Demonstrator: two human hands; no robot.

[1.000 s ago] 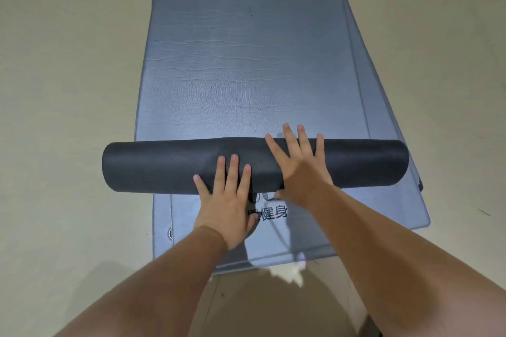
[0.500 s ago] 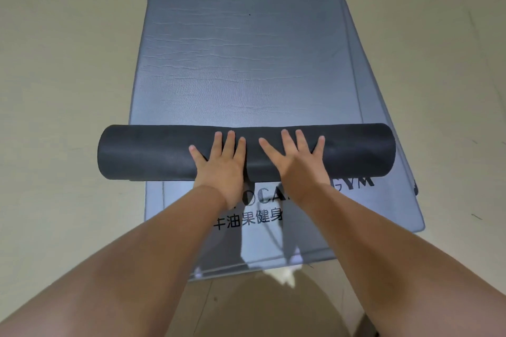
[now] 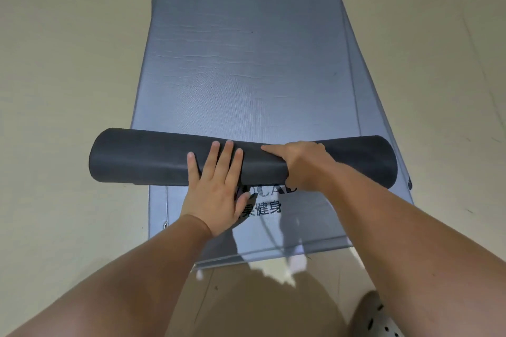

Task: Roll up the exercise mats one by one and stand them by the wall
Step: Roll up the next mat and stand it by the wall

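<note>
Flat, left hand (image 3: 216,189) fingers (image 3: 227,153) spread on the rolled mat (image 3: 142,157); right hand (image 3: 304,164) fingers curl over it.

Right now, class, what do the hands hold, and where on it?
The rolled mat: the right hand curls over its middle, and the left hand presses flat beside it.

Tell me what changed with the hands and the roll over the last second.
The right hand, flat a second ago, now curls over the dark roll, gripping it. The left hand stays flat with fingers spread. The roll looks slightly thicker. The grey mats beneath stay flat on the floor.
</note>
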